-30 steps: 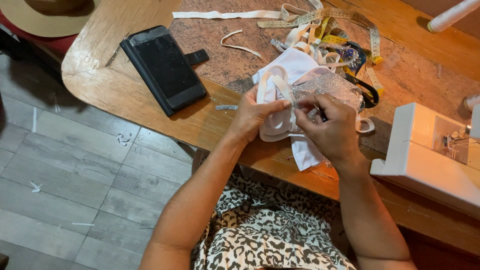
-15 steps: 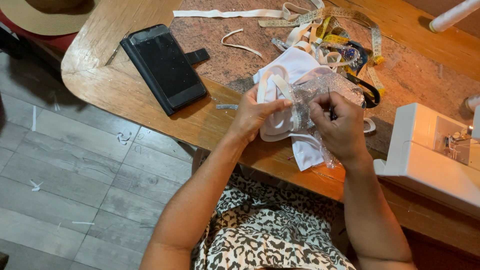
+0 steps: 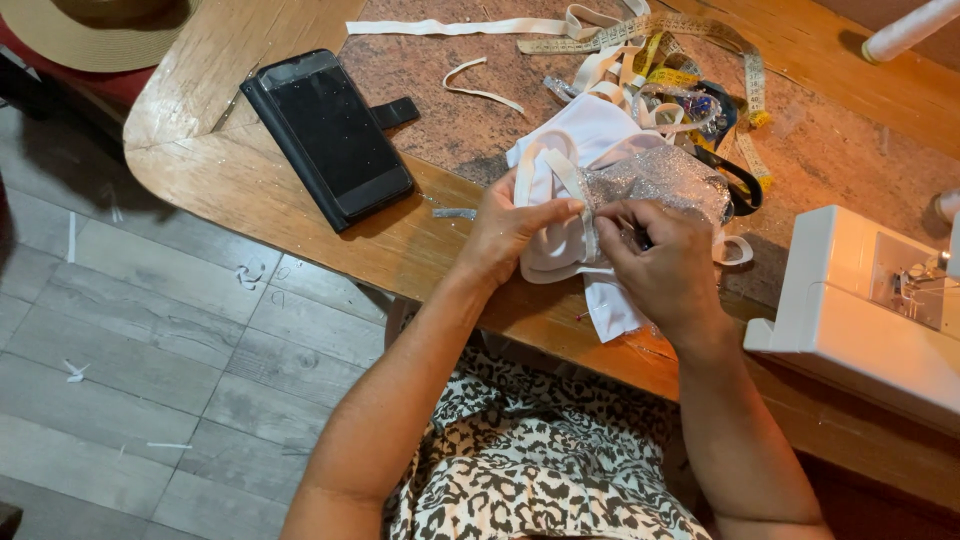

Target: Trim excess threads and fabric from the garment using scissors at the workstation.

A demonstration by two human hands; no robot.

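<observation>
My left hand [image 3: 510,232] pinches a white strap [image 3: 560,180], and my right hand [image 3: 660,262] grips the shiny silver cloth [image 3: 665,180]. Both hands have stayed put, fingers only a bit tighter. The white, padded garment [image 3: 590,140] lies on the table [image 3: 300,215], near the black phone [image 3: 330,135].

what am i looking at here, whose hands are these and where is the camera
There is no robot. The camera sits on a person's head and looks down at their own two bare hands over a wooden table. The left hand pinches a white strap on a white garment with silver glitter fabric. The right hand works at the same spot; what its fingers hold is hidden. Around lie a black phone, a tape measure, white strips, and a white sewing machine.
</observation>
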